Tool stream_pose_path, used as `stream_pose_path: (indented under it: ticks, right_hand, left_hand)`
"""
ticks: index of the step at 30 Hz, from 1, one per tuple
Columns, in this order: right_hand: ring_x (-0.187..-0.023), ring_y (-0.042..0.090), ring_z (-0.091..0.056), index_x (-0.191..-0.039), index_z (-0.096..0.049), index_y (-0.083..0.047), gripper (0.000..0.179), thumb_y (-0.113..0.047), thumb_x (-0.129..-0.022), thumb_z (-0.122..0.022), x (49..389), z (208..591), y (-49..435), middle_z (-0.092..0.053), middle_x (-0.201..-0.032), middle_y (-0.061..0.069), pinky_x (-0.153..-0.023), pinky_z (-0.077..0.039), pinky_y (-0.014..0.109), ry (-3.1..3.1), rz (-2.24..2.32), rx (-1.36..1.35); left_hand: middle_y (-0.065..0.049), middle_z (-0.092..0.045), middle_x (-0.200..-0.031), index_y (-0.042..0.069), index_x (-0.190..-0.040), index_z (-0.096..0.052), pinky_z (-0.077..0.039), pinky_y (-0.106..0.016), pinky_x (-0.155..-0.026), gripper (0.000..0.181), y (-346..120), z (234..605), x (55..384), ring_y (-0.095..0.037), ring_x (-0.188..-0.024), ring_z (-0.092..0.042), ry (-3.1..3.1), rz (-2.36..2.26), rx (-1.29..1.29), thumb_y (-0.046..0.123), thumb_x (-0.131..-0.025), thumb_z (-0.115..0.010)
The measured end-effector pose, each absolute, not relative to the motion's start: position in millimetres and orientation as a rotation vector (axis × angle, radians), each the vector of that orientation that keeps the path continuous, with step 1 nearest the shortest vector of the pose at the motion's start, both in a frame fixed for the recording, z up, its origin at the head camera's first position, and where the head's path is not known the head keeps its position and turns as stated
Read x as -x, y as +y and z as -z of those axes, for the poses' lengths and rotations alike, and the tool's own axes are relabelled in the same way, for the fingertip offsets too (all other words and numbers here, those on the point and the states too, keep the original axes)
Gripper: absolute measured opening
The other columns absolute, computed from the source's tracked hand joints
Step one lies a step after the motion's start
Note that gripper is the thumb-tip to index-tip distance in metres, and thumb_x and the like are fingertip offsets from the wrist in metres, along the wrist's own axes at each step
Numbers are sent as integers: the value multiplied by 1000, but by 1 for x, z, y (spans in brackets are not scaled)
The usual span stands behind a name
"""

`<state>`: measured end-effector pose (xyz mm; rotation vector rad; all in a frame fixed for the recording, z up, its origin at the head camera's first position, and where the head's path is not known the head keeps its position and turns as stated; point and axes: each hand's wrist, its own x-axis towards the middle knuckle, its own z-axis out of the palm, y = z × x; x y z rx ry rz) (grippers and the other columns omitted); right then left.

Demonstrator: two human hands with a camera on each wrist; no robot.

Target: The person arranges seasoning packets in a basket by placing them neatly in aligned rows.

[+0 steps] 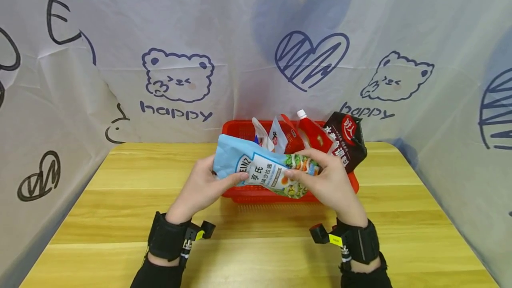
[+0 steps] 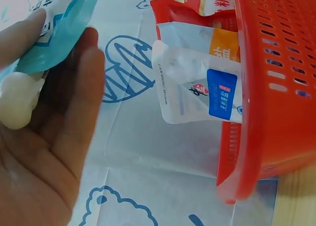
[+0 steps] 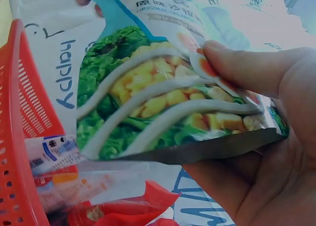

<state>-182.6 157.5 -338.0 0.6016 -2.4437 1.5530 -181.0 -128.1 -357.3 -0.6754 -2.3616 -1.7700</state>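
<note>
A light-blue Heinz salad dressing pouch (image 1: pixel 262 170) is held sideways above the front of the red basket (image 1: pixel 260 194). My left hand (image 1: pixel 206 186) grips its top end, thumb across the front; a white cap (image 2: pixel 19 100) shows beside that palm in the left wrist view. At the bottom end my right hand (image 1: pixel 330 181) pinches the pouch, thumb on the printed front and fingers behind. The right wrist view shows the pouch's salad picture (image 3: pixel 163 97) and its dark base fold.
Inside the basket stand a red pouch with a white cap (image 1: pixel 314 132), a black seasoning packet (image 1: pixel 346 139), a red packet (image 1: pixel 294 139) and white salt bags (image 2: pixel 197 85). The basket sits at the back of the wooden table (image 1: pixel 256 252), before a drawn-on white cloth (image 1: pixel 240 34).
</note>
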Motion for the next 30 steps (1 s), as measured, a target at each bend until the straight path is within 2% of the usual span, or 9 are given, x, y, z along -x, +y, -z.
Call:
stream_pose_path:
  ticks: [8, 15, 16, 17, 23, 24, 28, 29, 30]
  right_hand:
    - [-86, 26, -68, -116, -74, -12, 31, -17, -88, -86, 184, 340, 157, -75, -101, 8, -73, -62, 36, -2522, -1508, -639]
    - [-86, 22, -68, -117, -75, -14, 33, -19, -86, -87, 184, 340, 153, -76, -100, 3, -73, -61, 38, -2559, -1409, -709]
    - [-87, 21, -67, -118, -75, -14, 35, -20, -86, -87, 185, 340, 152, -76, -102, 3, -74, -60, 38, -2574, -1397, -722]
    - [-97, 24, -68, -119, -75, -14, 36, -20, -86, -88, 185, 340, 151, -76, -104, 2, -82, -60, 43, -2585, -1384, -743]
    - [-107, 18, -70, -126, -72, -9, 46, -20, -84, -89, 184, 343, 142, -77, -113, 1, -93, -56, 44, -2631, -1219, -902]
    - [-98, 15, -71, -126, -72, -9, 46, -20, -84, -88, 183, 343, 140, -77, -112, 1, -88, -57, 43, -2628, -1202, -915]
    - [-95, 15, -72, -123, -74, -7, 41, -16, -85, -87, 183, 344, 136, -78, -108, 1, -103, -44, 59, -2582, -1225, -919]
    - [-94, 14, -72, -122, -74, -6, 40, -15, -84, -87, 183, 344, 135, -78, -107, 1, -110, -36, 64, -2566, -1241, -914]
    - [-93, 14, -72, -120, -75, -6, 39, -14, -84, -87, 183, 344, 134, -78, -106, 1, -111, -36, 64, -2556, -1276, -905]
  left_hand:
    - [-16, -76, -115, -2, -121, -72, -63, -35, -77, 36, -128, 358, 179, -27, -95, -78, -2250, 1708, 709, 5, -88, -83]
    - [-15, -77, -112, -2, -118, -74, -63, -36, -78, 34, -127, 358, 181, -27, -95, -78, -2208, 1619, 754, 3, -86, -84]
    - [-14, -77, -111, -2, -117, -74, -63, -36, -78, 34, -127, 359, 181, -26, -94, -78, -2198, 1617, 772, 2, -86, -84]
    - [-14, -78, -110, -1, -117, -75, -63, -36, -78, 33, -126, 359, 181, -25, -93, -78, -2189, 1614, 793, 2, -85, -84]
    - [-9, -79, -101, 1, -108, -78, -63, -34, -76, 27, -122, 361, 183, -19, -86, -77, -2150, 1542, 939, 0, -82, -86]
    - [-9, -79, -100, 1, -107, -78, -63, -34, -75, 26, -122, 361, 183, -19, -85, -77, -2151, 1529, 943, 0, -82, -86]
    - [-10, -79, -101, 0, -109, -77, -63, -33, -74, 29, -122, 361, 182, -19, -84, -76, -2164, 1552, 884, 0, -82, -87]
    - [-10, -78, -101, -1, -110, -77, -63, -33, -73, 30, -122, 360, 182, -19, -83, -76, -2164, 1563, 857, 0, -82, -87]
    - [-11, -78, -101, -2, -110, -76, -63, -33, -73, 31, -122, 360, 181, -19, -82, -76, -2163, 1575, 830, 0, -82, -87]
